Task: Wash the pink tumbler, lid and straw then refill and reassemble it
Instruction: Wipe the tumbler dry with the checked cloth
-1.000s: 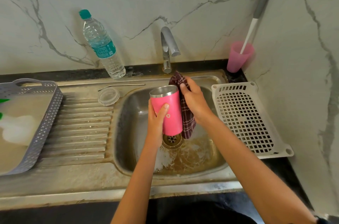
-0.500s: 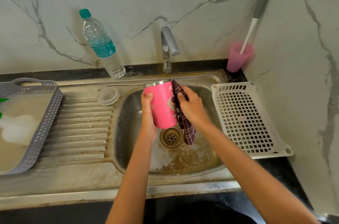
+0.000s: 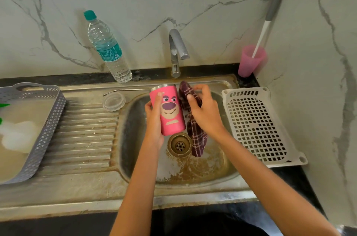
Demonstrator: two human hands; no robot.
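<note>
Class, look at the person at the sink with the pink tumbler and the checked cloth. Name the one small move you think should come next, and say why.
Probably press the cloth against the pink tumbler and wipe downward. The left hand grips the tumbler upright over the sink, the right hand holds the cloth just beside its rim, and no water shows at the tap.

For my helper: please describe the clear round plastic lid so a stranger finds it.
Left of the steel sink basin lies a ribbed drainboard. At its far end, beside the basin, sits the clear round lid. Unlike the thin metal straw behind it, it is flat and see-through.
</note>
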